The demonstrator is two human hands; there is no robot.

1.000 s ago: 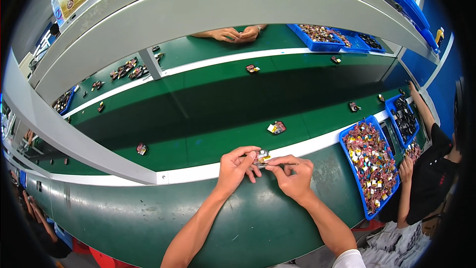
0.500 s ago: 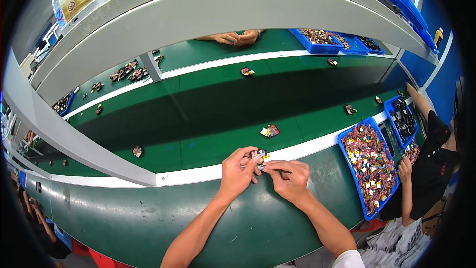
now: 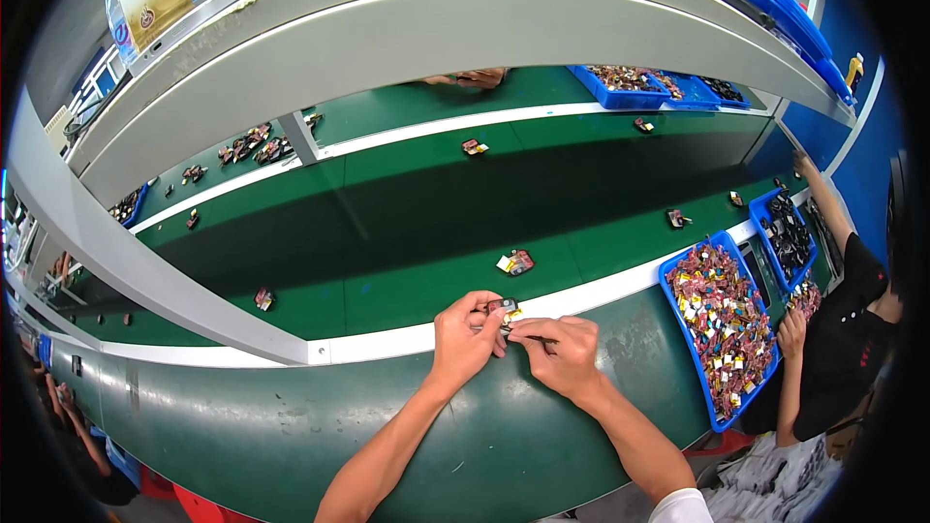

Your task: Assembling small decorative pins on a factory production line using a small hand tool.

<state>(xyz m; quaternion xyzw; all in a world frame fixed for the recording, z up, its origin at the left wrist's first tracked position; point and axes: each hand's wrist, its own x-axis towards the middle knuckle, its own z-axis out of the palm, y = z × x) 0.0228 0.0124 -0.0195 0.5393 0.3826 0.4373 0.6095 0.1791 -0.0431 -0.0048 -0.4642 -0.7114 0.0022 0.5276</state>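
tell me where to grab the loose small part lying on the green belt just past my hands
Probably pinch the small part across its short sides, coming straight down from above. It lies flat and alone on the green belt, so nothing crowds it, and no edge is raised for a side approach.

green belt (image 3: 417, 223), white edge stripe (image 3: 620, 283), blue tray (image 3: 678, 276), grey shelf (image 3: 465, 29).

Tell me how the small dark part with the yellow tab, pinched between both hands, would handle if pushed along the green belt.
The small dark part with the yellow tab is probably light: fingertips alone pinch it. It looks flattish, so it would likely slide rather than roll. Its stiffness is too small to tell.
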